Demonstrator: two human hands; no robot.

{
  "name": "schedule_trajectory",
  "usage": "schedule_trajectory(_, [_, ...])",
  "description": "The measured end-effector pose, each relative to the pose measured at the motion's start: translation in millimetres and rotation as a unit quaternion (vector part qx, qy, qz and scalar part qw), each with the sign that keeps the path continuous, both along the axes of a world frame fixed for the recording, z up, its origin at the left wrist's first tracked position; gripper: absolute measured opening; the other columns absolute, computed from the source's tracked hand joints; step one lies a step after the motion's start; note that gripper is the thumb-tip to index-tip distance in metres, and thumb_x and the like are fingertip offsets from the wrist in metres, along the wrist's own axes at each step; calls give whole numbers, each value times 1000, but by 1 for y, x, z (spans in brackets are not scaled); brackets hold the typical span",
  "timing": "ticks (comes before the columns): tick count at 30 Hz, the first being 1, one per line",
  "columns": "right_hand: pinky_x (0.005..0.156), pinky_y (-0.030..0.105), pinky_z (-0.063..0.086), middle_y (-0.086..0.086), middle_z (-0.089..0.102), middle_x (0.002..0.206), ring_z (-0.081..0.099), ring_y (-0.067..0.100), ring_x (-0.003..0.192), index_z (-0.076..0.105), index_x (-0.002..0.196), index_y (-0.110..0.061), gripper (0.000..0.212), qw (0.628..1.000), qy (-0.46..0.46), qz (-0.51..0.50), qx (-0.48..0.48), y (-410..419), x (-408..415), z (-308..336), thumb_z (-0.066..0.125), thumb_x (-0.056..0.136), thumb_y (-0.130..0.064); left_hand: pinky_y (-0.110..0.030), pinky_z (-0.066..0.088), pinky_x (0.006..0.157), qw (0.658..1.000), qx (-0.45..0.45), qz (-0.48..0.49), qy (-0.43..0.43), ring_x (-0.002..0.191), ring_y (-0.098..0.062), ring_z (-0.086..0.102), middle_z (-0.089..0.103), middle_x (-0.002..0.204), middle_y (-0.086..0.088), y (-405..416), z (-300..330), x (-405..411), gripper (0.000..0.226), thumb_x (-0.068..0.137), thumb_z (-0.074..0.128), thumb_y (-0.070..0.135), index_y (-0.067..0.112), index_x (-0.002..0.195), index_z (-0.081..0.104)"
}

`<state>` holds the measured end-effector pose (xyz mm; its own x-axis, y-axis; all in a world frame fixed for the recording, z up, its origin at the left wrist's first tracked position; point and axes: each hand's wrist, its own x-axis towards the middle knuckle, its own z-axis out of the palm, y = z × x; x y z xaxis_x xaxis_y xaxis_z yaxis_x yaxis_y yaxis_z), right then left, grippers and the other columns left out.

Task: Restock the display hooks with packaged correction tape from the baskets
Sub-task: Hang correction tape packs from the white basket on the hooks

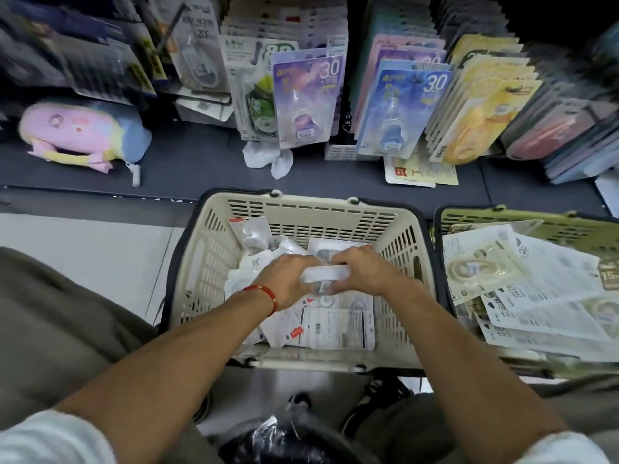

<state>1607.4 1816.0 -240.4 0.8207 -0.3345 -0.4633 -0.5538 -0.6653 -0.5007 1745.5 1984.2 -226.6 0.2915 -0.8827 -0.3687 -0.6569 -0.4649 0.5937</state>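
Both hands, left hand (284,279) and right hand (363,272), fingers gripping a white packet (326,273), over cream basket (301,204), frame centre

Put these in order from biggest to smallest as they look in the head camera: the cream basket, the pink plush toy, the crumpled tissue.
1. Cream basket, clearly the largest, though it's also nearest the camera.
2. Pink plush toy.
3. Crumpled tissue, smallest; it lies on the same shelf as the toy.
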Motion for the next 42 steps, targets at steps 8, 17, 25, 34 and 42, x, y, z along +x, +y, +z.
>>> schedule_trajectory(8, [105,40,52,6,59,138,61,24,121,59,140,-20,44,978,210,-9,-17,26,-45,-58,71,97,-23,-23,45,63,965,69,247,63,94,-21,66,66,102,1,58,-16,40,42,85,84,25,21,116,56])
schedule_trajectory(17, [92,28,49,-5,59,129,63,17,117,76,115,-15,21,970,40,-148,188,18,-19,-19,78,95,-23,-21,50,82,980,-29,171,102,112,-21,63,65,135,0,67,4,25,50,103,61,12,35,148,55])
schedule_trajectory(25, [53,16,56,25,74,100,74,19,68,74,101,11,17,692,-111,-446,557,32,11,11,58,99,7,-23,45,98,987,-39,121,99,121,-13,54,54,140,9,66,11,20,60,90,70,16,43,142,56])
schedule_trajectory(34, [74,29,57,12,78,113,76,26,88,74,124,-8,27,915,-59,-397,47,45,33,-46,59,105,-18,-35,60,78,907,-64,378,175,107,-27,68,69,111,0,86,5,33,57,86,84,14,26,136,58])
schedule_trajectory(42, [94,35,57,11,71,124,68,27,110,68,135,-25,43,979,26,-144,-140,37,31,-73,66,97,-4,-33,62,66,815,-102,487,295,98,-24,71,74,107,-4,98,15,40,46,83,80,-5,29,110,64])
